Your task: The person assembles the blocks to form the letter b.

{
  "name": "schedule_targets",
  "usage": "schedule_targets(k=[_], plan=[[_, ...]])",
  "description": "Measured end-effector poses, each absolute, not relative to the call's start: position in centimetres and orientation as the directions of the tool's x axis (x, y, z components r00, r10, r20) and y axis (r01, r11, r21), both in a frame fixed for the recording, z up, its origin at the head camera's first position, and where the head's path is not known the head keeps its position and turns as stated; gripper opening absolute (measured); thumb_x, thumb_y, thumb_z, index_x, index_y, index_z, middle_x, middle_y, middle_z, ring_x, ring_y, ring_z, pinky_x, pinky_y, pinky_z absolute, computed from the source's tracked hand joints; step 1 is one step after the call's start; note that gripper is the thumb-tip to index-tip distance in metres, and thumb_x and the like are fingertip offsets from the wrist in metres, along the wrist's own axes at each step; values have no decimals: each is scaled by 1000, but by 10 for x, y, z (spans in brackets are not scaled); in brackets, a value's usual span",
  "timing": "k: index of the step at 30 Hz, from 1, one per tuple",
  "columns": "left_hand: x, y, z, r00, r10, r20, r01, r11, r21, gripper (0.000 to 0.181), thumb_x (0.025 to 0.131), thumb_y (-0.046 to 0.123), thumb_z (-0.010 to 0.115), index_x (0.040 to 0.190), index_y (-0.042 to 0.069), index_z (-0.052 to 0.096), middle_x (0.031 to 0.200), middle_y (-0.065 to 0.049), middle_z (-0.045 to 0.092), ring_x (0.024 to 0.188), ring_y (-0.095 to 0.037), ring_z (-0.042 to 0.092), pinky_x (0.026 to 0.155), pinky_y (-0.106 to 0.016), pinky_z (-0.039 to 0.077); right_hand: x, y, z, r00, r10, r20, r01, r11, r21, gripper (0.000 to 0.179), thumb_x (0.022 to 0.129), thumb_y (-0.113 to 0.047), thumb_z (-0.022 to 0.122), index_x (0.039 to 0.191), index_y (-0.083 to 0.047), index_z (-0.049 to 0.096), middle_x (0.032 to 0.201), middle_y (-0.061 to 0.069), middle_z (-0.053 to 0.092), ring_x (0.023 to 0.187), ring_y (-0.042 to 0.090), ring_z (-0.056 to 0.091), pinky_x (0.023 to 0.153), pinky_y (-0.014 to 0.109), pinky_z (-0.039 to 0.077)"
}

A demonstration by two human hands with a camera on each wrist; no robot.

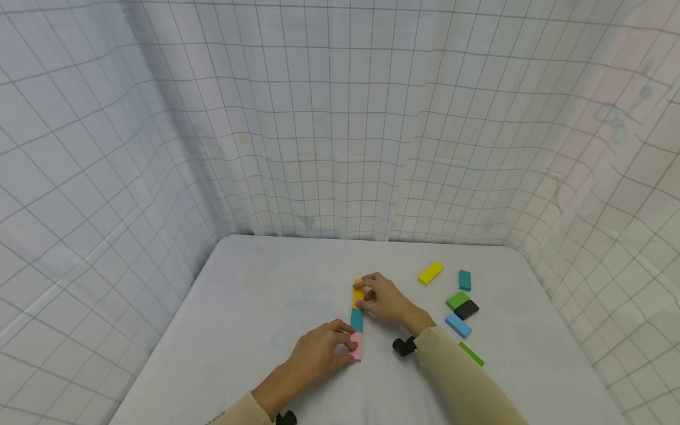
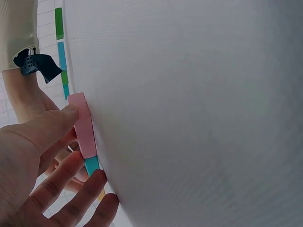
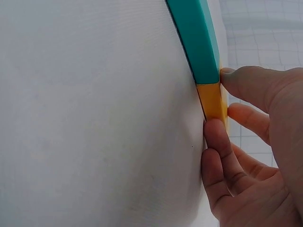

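Three flat blocks lie end to end in a straight line on the white table: a pink block [image 1: 358, 356] nearest the body, a teal block [image 1: 356, 320] in the middle and an orange-yellow block [image 1: 358, 295] at the far end. My left hand [image 1: 319, 351] holds the pink block, thumb toward its near end and fingers farther along it. With thumb and fingers at its edges, my right hand [image 1: 390, 301] pinches the orange-yellow block from the right. In the right wrist view, the teal block [image 3: 196, 42] meets the orange-yellow block [image 3: 210, 99] end to end.
Loose blocks lie on the right: yellow [image 1: 431, 274], small teal [image 1: 464, 280], green [image 1: 458, 300] touching dark brown [image 1: 467, 310], blue [image 1: 458, 325], and a second green one [image 1: 471, 354] beside the right sleeve [image 1: 462, 372]. Gridded white cloth [image 1: 329, 118] encloses the table's back and sides.
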State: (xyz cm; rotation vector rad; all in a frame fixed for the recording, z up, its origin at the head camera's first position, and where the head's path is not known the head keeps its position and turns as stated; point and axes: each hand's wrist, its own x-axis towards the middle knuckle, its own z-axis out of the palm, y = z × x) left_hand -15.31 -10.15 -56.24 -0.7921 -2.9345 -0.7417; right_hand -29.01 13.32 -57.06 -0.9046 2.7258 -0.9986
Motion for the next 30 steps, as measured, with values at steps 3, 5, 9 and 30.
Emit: schedule_targets(k=[3, 5, 9, 30], plan=[[-153, -102, -563, -872, 471, 135, 478, 756, 446, 16, 98, 33, 98, 111, 27, 94, 137, 7, 80, 122, -17, 80, 92, -38, 70, -290, 133, -571, -820, -563, 103, -495, 608, -621, 44, 106, -21, 89, 146, -8, 77, 156, 21, 65, 102, 12, 69, 92, 25, 60], [-152, -102, -563, -872, 471, 135, 478, 755, 449, 16, 98, 33, 98, 112, 27, 94, 137, 7, 80, 121, -18, 80, 91, -37, 70, -290, 133, -570, -824, -558, 98, -488, 612, -622, 44, 106, -21, 89, 147, -9, 77, 156, 21, 65, 103, 12, 68, 93, 25, 60], [-152, -103, -563, -872, 471, 132, 476, 756, 450, 18, 98, 33, 98, 114, 26, 94, 137, 6, 79, 121, -18, 80, 92, -38, 70, -290, 133, -570, -828, -553, 92, -481, 617, -623, 44, 107, -23, 88, 147, -10, 77, 160, 20, 64, 105, 11, 69, 95, 26, 61], [-153, -104, -564, -858, 485, 169, 505, 735, 451, 17, 97, 32, 98, 112, 26, 93, 135, 5, 81, 118, -20, 81, 90, -38, 70, -287, 137, -566, -835, -541, 99, -469, 605, -644, 53, 108, -24, 87, 156, -11, 72, 169, 24, 56, 104, 12, 71, 97, 28, 61]])
